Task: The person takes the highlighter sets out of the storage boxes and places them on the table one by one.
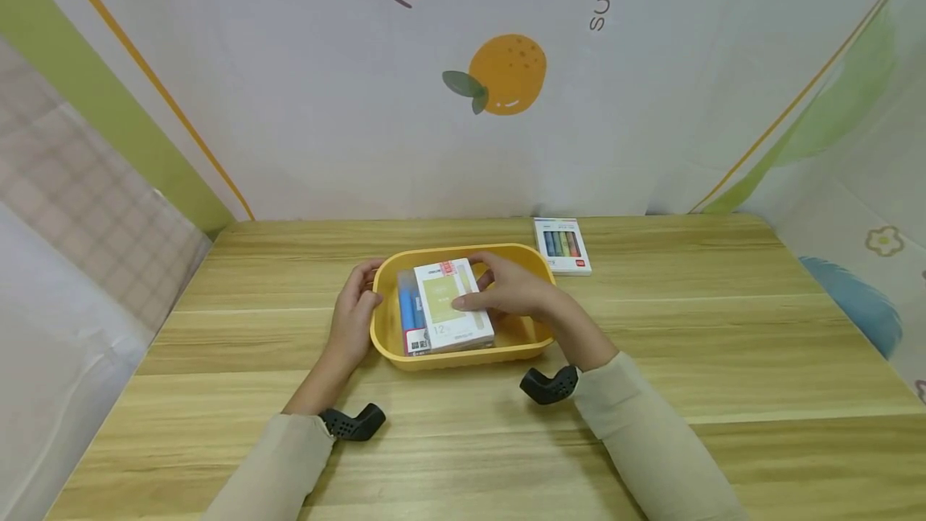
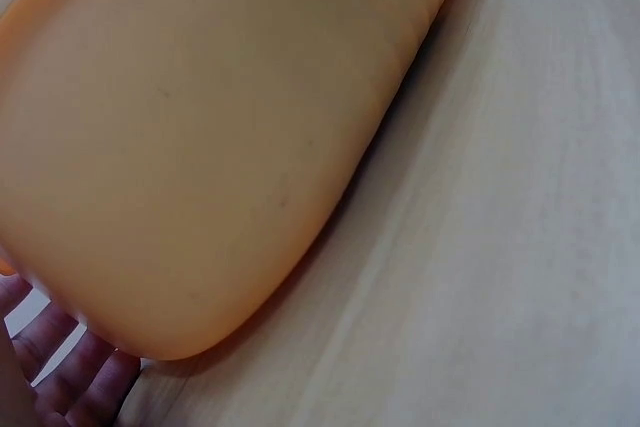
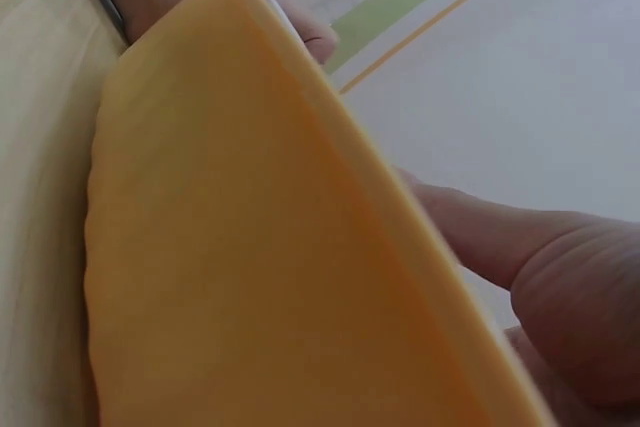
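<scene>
A yellow plastic basket (image 1: 463, 356) sits mid-table; its orange-yellow wall fills the left wrist view (image 2: 200, 147) and the right wrist view (image 3: 250, 247). Inside lie a white box with a green label (image 1: 443, 300) and, under its left side, a clear pack with blue contents (image 1: 407, 313). My left hand (image 1: 353, 316) holds the basket's left wall, thumb at the rim and fingers (image 2: 70, 377) against the outside. My right hand (image 1: 506, 292) reaches into the basket and grips the white box along its right edge; its thumb (image 3: 540, 257) shows past the rim.
A white box of coloured pens (image 1: 562, 245) lies flat at the back of the wooden table (image 1: 723, 328), right of the basket. A printed cloth backdrop (image 1: 506, 87) stands behind and to both sides.
</scene>
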`<state>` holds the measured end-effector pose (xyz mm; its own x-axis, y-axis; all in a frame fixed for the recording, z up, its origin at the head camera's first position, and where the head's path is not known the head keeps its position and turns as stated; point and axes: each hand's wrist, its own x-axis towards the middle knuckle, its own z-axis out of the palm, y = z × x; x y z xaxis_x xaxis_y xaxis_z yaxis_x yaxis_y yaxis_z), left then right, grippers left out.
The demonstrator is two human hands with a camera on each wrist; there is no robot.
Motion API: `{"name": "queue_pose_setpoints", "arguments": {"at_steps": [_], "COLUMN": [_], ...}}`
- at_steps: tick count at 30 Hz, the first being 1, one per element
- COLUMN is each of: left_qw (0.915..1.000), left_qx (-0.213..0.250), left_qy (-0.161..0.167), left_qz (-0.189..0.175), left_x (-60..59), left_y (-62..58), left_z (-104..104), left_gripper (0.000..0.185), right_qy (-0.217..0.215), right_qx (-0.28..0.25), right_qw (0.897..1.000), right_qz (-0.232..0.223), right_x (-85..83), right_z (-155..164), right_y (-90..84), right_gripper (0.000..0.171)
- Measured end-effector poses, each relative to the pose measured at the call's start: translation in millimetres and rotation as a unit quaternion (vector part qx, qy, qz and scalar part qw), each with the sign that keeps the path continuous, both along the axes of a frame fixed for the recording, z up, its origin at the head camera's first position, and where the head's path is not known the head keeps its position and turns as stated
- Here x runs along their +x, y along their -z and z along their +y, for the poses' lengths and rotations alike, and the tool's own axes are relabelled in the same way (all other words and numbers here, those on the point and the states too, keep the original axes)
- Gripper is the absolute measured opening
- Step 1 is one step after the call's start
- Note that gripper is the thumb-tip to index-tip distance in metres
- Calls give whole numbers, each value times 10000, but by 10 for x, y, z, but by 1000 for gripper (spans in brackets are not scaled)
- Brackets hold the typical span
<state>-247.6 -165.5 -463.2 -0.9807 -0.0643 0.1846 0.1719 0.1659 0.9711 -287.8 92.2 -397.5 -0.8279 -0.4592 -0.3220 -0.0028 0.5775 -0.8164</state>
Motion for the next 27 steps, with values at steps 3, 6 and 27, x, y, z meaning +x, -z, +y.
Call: {"name": "queue_pose_setpoints", "arguments": {"at_steps": [3, 6, 27], "left_qw": [10000, 10000, 10000], "left_qx": [10, 30, 26], "left_qy": [13, 31, 51], "left_qz": [-13, -16, -53], "left_x": [0, 1, -12], "left_y": [-1, 0, 2], "left_z": [0, -1, -4], "left_gripper": [51, 51, 52], "right_qy": [13, -7, 72], "right_qx": [-145, -248, -267], "right_qw": [9999, 9996, 9995], "right_qz": [-78, -132, -162], "right_x": [-6, -8, 24], "right_z": [19, 28, 9], "right_y": [6, 2, -67], "right_gripper": [89, 88, 89]}}
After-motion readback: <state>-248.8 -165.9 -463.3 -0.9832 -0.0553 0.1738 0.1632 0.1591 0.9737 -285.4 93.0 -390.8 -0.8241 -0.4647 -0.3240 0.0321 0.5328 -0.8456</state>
